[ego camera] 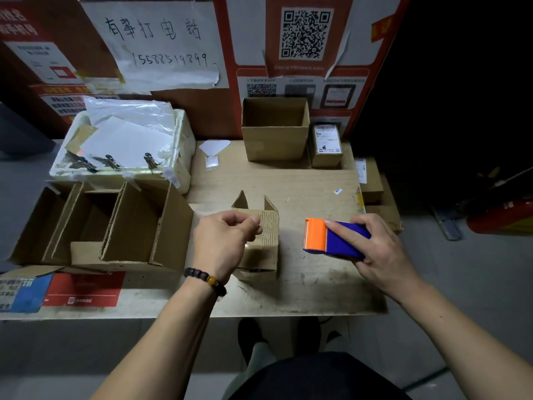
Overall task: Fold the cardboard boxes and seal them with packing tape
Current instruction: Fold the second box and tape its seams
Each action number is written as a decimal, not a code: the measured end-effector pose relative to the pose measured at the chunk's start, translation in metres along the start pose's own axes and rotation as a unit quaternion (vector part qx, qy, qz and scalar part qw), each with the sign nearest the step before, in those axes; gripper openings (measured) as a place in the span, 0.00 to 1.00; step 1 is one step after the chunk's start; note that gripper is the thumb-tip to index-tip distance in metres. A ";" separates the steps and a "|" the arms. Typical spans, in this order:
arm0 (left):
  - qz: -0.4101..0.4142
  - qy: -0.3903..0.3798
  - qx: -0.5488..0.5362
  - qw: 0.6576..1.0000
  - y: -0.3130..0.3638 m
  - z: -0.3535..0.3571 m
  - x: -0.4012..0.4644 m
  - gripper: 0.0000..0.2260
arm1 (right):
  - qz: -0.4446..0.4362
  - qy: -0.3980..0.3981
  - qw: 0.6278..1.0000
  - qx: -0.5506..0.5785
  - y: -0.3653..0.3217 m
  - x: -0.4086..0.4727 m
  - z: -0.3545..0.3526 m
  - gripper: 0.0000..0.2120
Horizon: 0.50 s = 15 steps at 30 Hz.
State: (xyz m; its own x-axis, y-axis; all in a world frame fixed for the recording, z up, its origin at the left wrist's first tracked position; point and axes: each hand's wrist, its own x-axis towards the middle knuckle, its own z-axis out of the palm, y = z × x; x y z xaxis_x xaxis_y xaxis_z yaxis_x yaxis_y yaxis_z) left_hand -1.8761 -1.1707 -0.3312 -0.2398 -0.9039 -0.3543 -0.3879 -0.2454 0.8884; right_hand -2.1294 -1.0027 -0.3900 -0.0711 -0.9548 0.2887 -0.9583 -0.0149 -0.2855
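Two hands work here: my left hand (pixel 223 241), fingers curled and pinching at the small cardboard box (pixel 264 241) mid-counter (pixel 317 174), perhaps a tape end; my right hand (pixel 375 243) grips the tape dispenser (pixel 331 238) beside it. Slack tape could wrinkle or miss the seam.

Matt corrugated cardboard box (pixel 261 243), glossy plastic tape dispenser (pixel 331 238), seemingly scuffed wooden table (pixel 302 180).

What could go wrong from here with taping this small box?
1. The left hand steadies the small box only lightly, so a push from the tape dispenser might slide it.
2. Two flaps at the box's far end stand upright; taping now could leave that end unsealed.
3. The right hand holds the dispenser away from the box, so the tape could start crooked.
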 end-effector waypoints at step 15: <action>0.107 -0.062 0.142 0.982 0.006 0.026 -0.005 0.09 | 0.439 -0.218 0.838 0.240 0.001 -0.005 0.119 0.33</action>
State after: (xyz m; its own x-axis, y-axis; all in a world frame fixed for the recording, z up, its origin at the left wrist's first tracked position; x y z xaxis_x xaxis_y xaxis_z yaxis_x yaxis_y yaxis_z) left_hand -1.9007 -1.1586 -0.3322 -0.4420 -0.8704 -0.2167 -0.5447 0.0685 0.8358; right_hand -2.0971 -1.0331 -0.5008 -0.4832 -0.6762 -0.5561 -0.3604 0.7325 -0.5775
